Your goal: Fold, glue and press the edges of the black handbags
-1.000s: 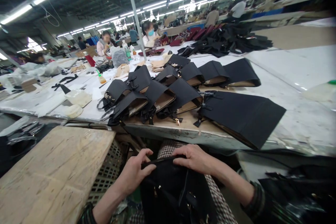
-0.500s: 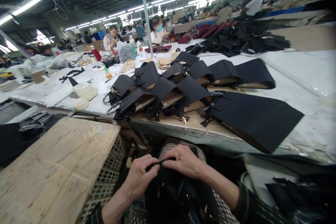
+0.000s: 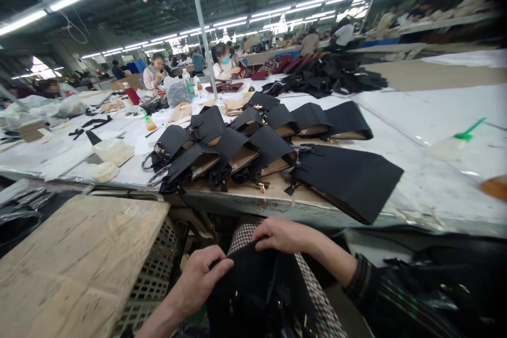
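Note:
A black handbag (image 3: 245, 280) with small gold-coloured metal fittings lies across my lap. My left hand (image 3: 202, 277) pinches its upper edge on the left, thumb on top and fingers behind. Farther right along the same edge, my right hand (image 3: 283, 235) grips the black material, its fingertips partly hidden by the bag. On the table just beyond my hands, several black bags (image 3: 237, 150) lie in overlapping rows with tan insides showing. The largest black bag (image 3: 348, 177) lies at the right, its corner over the table's front edge.
A worn wooden board (image 3: 79, 264) rests on a plastic crate (image 3: 154, 264) at my left. Glue bottles, one with a green nozzle (image 3: 463, 140), are on the white table (image 3: 420, 179). Black pieces (image 3: 325, 74) are heaped farther back. Co-workers sit across the table.
My hands have moved apart along the bag's edge, and more of its black panel shows between them. The view has turned to the right, bringing a green-nozzled bottle into sight.

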`<state>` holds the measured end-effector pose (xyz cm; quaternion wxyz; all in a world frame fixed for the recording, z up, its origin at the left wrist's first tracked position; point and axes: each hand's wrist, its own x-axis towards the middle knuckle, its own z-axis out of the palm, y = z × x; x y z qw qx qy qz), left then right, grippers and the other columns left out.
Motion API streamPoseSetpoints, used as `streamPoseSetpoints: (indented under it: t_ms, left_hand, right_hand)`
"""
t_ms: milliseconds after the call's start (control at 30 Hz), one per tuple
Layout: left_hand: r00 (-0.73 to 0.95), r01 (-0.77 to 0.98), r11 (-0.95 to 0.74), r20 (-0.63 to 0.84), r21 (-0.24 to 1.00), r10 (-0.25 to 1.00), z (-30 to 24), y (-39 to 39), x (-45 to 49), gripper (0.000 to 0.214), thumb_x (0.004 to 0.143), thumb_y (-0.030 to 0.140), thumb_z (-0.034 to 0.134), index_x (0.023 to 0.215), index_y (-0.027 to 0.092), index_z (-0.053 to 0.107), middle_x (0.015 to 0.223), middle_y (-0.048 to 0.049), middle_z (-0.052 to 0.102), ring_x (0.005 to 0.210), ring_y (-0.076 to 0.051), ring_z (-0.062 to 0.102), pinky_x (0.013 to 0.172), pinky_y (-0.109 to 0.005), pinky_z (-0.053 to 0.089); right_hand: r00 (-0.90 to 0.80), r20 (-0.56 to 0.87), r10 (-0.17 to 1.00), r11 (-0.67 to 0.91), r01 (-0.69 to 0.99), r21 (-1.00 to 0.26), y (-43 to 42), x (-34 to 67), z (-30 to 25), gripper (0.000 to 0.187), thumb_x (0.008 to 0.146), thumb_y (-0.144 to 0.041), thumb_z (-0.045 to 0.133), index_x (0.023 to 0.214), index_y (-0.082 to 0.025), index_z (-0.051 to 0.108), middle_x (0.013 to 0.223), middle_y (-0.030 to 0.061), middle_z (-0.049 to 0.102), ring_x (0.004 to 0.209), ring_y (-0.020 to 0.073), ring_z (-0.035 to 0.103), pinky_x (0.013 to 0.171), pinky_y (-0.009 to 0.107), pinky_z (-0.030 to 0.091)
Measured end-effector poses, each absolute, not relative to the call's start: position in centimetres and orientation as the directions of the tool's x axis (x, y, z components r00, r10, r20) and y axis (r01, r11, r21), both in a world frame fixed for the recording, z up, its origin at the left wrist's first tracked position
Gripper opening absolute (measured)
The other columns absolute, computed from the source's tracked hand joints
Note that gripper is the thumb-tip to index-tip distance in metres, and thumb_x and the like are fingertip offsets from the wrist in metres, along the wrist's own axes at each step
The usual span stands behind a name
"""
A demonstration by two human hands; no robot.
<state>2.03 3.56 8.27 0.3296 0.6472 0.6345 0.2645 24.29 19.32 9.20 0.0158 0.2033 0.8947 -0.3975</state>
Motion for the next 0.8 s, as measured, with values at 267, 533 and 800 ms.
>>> streamPoseSetpoints:
  t_ms: [267, 533, 800]
  left_hand:
    - [0.103, 0.562, 0.142, -0.239, 0.815, 0.966, 7.8, 4.8, 1.4, 0.028, 0.087, 0.043, 0.059, 0.088, 0.016, 0.066, 0.08, 0.0014, 0.062, 0.077, -0.016, 0.055, 0.069, -0.023, 0.041]
    - [0.239, 0.621, 0.128, -0.342, 0.774, 0.909, 10.2, 4.2, 1.6, 0.031, 0.088, 0.041, 0.054, 0.075, 0.014, 0.065, 0.068, 0.0036, 0.057, 0.065, -0.014, 0.05, 0.059, -0.022, 0.036]
    - [0.121, 0.718, 0.09, -0.251, 0.69, 0.96, 16.0, -0.2, 2.7, 0.034, 0.094, 0.039, 0.048, 0.073, 0.016, 0.061, 0.072, 0.0018, 0.063, 0.068, -0.015, 0.058, 0.062, -0.022, 0.037]
  right_hand:
    - [-0.829, -0.177, 0.53, 0.521, 0.483, -0.704, 20.8, 28.5, 9.2, 0.019, 0.079, -0.024, 0.066, 0.062, -0.019, 0.069, 0.052, -0.0051, 0.048, 0.054, 0.0125, 0.046, 0.056, 0.024, 0.031]
    - [-0.686, -0.133, 0.715, 0.244, 0.424, -0.872, 19.2, 28.2, 7.5, 0.045, 0.094, -0.054, 0.047, 0.086, -0.016, 0.069, 0.063, -0.0011, 0.053, 0.057, 0.0146, 0.051, 0.055, 0.024, 0.041]
    - [-0.632, -0.231, 0.74, -0.29, 0.01, -0.957, 13.7, 30.8, 5.4, 0.068, 0.094, -0.073, 0.038, 0.118, -0.015, 0.066, 0.115, 0.0158, 0.069, 0.109, 0.0297, 0.063, 0.097, 0.044, 0.048]
